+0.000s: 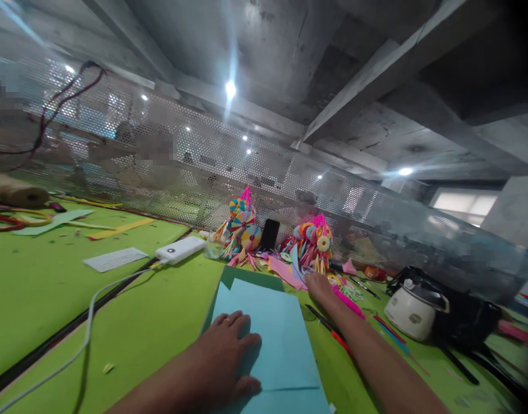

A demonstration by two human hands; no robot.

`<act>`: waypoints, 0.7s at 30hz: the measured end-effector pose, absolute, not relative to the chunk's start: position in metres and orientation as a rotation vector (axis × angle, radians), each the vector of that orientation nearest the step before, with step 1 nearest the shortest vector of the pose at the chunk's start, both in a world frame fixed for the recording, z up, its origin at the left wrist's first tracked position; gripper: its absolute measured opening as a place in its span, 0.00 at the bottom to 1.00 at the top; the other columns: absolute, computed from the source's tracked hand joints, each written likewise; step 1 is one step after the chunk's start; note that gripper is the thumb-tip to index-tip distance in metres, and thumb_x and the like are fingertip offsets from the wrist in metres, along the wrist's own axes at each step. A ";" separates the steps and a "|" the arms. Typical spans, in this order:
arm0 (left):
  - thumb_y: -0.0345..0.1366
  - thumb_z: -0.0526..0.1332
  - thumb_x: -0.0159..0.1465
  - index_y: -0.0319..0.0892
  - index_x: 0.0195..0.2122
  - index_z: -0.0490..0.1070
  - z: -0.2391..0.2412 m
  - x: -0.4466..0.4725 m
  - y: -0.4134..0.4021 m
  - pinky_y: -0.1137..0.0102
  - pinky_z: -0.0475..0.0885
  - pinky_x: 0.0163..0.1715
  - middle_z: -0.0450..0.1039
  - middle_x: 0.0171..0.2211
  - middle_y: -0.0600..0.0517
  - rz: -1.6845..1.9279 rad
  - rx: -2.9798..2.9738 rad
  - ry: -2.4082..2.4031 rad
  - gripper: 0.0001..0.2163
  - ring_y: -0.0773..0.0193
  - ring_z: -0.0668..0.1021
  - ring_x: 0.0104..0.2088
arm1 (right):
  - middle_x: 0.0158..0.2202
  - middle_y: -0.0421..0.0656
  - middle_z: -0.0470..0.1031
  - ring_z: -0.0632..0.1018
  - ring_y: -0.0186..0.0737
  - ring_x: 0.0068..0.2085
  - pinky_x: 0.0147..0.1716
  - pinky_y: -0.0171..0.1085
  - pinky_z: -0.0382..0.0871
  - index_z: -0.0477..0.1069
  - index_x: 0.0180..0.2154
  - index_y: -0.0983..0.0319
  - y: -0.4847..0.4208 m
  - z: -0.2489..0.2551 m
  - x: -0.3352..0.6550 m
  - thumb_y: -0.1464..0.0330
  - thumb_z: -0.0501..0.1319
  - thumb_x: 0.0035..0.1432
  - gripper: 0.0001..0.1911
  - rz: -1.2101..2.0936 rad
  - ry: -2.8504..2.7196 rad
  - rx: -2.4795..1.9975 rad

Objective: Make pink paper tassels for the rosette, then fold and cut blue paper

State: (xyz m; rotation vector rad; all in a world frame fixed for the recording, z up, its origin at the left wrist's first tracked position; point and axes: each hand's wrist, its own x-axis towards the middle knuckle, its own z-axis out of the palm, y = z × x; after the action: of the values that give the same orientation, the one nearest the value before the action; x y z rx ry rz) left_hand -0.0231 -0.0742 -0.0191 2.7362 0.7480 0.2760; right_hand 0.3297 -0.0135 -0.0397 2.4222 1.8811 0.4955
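A light blue sheet of paper lies on a dark green sheet, which shows along its far and left edges. My left hand rests on the blue sheet with its fingers spread. Stretched forward past the sheet's far right corner, my right hand has its fingers curled in at the paper scraps. What they hold is too small to make out. Beside the hand lie a pink paper piece and an upright pale blue strip. A slim black-and-red tool lies under my right forearm.
Colourful paper ornaments and more with tassels stand by the perforated screen, with a phone between. A white power bank trails a cable at left. A cream pot-shaped object and black bag stand right.
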 end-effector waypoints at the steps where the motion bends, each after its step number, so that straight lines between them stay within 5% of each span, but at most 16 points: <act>1: 0.53 0.61 0.54 0.49 0.55 0.67 -0.019 -0.023 -0.074 0.45 0.55 0.57 0.59 0.59 0.41 0.279 2.739 0.752 0.28 0.41 0.60 0.60 | 0.44 0.51 0.73 0.75 0.43 0.44 0.43 0.40 0.69 0.72 0.42 0.66 -0.016 -0.040 0.329 0.64 0.58 0.61 0.13 0.488 1.884 2.425; 6: 0.51 0.61 0.55 0.49 0.55 0.67 -0.022 -0.023 -0.074 0.45 0.55 0.57 0.60 0.59 0.40 0.300 2.749 0.741 0.27 0.40 0.61 0.60 | 0.37 0.52 0.78 0.76 0.44 0.39 0.36 0.35 0.64 0.76 0.33 0.66 -0.021 -0.037 0.323 0.59 0.52 0.63 0.21 0.474 1.942 2.495; 14: 0.55 0.59 0.56 0.49 0.55 0.66 -0.029 -0.022 -0.069 0.46 0.57 0.56 0.61 0.58 0.40 0.339 2.814 0.686 0.28 0.41 0.62 0.58 | 0.32 0.49 0.78 0.75 0.39 0.34 0.34 0.34 0.64 0.76 0.32 0.68 -0.052 -0.009 0.304 0.65 0.45 0.66 0.24 0.397 2.203 2.520; 19: 0.54 0.60 0.56 0.47 0.53 0.68 -0.029 -0.021 -0.065 0.48 0.61 0.53 0.65 0.55 0.40 0.375 2.861 0.630 0.26 0.42 0.66 0.56 | 0.41 0.44 0.77 0.74 0.39 0.42 0.43 0.35 0.65 0.75 0.42 0.62 -0.119 -0.012 0.248 0.59 0.57 0.60 0.16 -0.175 2.760 2.044; 21: 0.53 0.59 0.57 0.45 0.53 0.69 -0.026 -0.022 -0.063 0.51 0.62 0.52 0.66 0.54 0.40 0.377 2.847 0.616 0.26 0.44 0.67 0.54 | 0.49 0.45 0.73 0.70 0.43 0.50 0.52 0.40 0.61 0.71 0.49 0.59 -0.141 -0.012 0.230 0.53 0.63 0.53 0.25 -0.294 2.820 1.844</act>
State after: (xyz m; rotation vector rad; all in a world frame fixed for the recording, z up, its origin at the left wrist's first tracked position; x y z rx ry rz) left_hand -0.0216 -0.0626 -0.0255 2.8465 0.6162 0.3774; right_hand 0.2299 -0.1415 -0.0119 1.8443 2.8203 -0.2943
